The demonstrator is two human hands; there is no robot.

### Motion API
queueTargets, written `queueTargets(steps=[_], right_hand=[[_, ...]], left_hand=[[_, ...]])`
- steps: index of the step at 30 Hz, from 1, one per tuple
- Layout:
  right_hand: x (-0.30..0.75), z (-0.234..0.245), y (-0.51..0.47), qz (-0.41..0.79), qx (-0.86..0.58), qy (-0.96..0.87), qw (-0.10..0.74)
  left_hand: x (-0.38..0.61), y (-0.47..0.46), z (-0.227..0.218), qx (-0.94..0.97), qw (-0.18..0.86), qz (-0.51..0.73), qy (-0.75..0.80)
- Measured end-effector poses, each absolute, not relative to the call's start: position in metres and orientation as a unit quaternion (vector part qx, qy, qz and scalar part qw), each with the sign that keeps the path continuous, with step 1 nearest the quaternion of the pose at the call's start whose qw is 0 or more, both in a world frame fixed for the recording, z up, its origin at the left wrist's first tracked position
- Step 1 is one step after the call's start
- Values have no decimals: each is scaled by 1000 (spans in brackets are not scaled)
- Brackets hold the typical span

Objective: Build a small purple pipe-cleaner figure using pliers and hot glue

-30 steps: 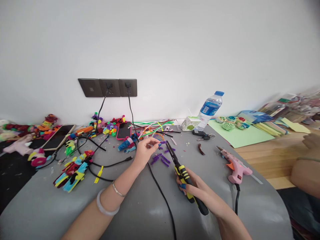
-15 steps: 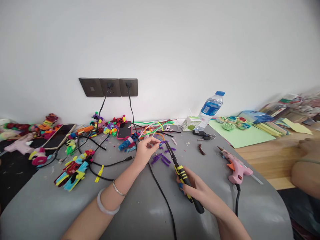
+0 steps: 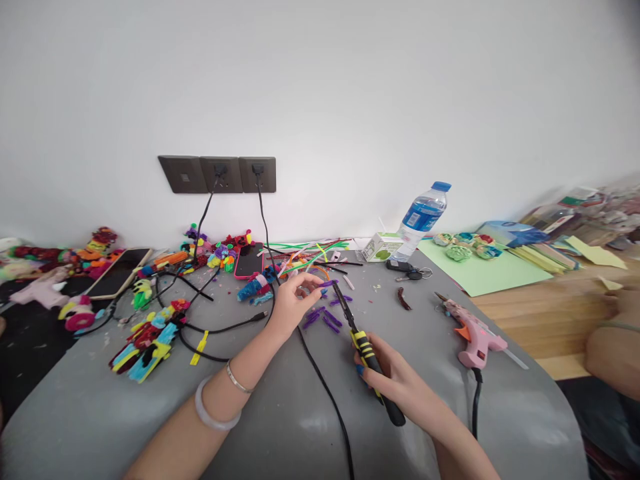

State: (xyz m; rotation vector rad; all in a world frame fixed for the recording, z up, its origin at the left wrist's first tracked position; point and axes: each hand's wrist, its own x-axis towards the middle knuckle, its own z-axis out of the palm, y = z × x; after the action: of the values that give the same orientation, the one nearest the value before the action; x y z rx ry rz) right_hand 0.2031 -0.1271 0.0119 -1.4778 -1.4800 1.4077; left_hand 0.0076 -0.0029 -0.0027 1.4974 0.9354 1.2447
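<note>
Between the fingertips of my left hand [image 3: 295,300] is a short purple pipe cleaner piece [image 3: 327,285]. My right hand [image 3: 390,373] is wrapped round the black and yellow handles of long-nose pliers [image 3: 367,350]. The pliers' jaws point away from me, and their tip meets the right end of the purple piece. Below it on the grey table [image 3: 280,407] lie several more cut purple pieces [image 3: 330,323]. Long pipe cleaners [image 3: 320,251] in green, white, orange and black are heaped behind my left hand.
A pink glue gun [image 3: 475,340] rests at the right, near green paper [image 3: 500,270] bearing paper flowers. A tilted water bottle [image 3: 423,217], drink carton [image 3: 383,247] and keys [image 3: 413,272] stand or lie behind. Black cables [image 3: 320,373] cross the table. Another person's arm [image 3: 613,347] is at far right.
Very little differs. My left fingers and the purple piece have shifted slightly at the pliers' tip, and my right hand with the pliers has moved a touch left.
</note>
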Motion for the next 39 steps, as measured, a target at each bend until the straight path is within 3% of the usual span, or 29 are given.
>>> queueTargets(steps=[11, 22, 39], right_hand=[[225, 5, -121, 395, -624, -593, 322], [234, -3, -119, 432, -620, -564, 333], [240, -1, -119, 494, -613, -515, 340]], left_hand=[[8, -3, -3, 600, 472, 526, 375], [7, -2, -4, 593, 471, 551, 350], [9, -5, -4, 574, 557, 498, 336]])
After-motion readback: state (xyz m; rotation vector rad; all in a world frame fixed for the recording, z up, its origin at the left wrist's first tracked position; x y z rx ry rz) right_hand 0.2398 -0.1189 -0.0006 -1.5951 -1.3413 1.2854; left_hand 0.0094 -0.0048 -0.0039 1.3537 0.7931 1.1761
